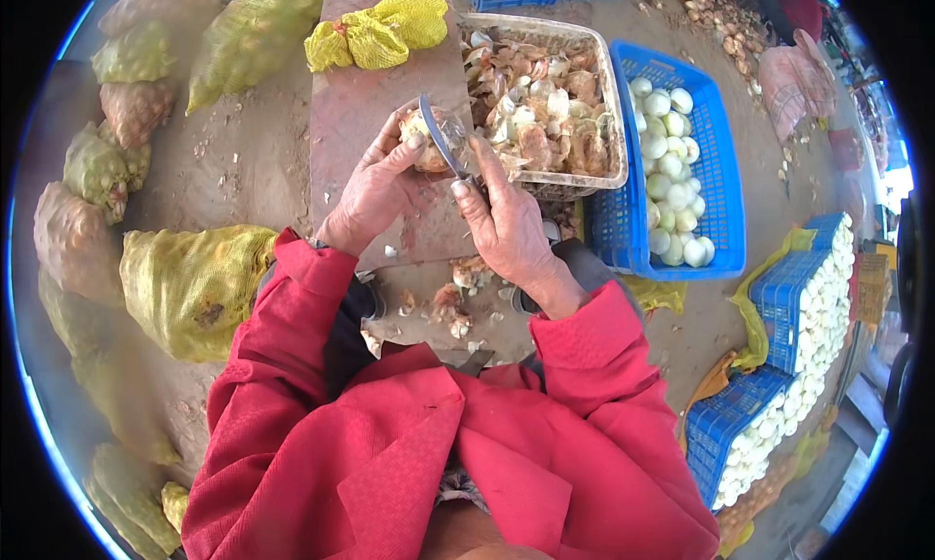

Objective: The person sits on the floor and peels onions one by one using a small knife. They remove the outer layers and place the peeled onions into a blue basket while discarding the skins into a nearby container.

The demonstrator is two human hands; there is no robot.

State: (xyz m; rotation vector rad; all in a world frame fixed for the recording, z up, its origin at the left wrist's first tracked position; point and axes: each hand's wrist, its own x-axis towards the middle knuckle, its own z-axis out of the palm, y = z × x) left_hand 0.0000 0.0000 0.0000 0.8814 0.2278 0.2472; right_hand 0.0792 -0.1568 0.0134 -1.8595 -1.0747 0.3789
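My left hand (378,192) is closed round an onion (429,161) with brown skin, holding it over the board. In my right hand (511,227) is a knife (441,139) with a curved blade, its handle mostly hidden by the fingers. The blade lies across the onion, pointing away from me. Just right of my hands stands a whitish plastic tub (612,122) heaped with loose onion skins (536,102). Farther right, a blue crate (723,161) holds several peeled white onions (672,170).
A yellow mesh bag (380,34) lies on the reddish board (346,122). Full mesh sacks (200,287) line the left side. Stacked blue crates (779,297) with peeled onions stand at the right. Onion scraps (453,302) litter the floor near my feet. A pink sack (794,83) sits far right.
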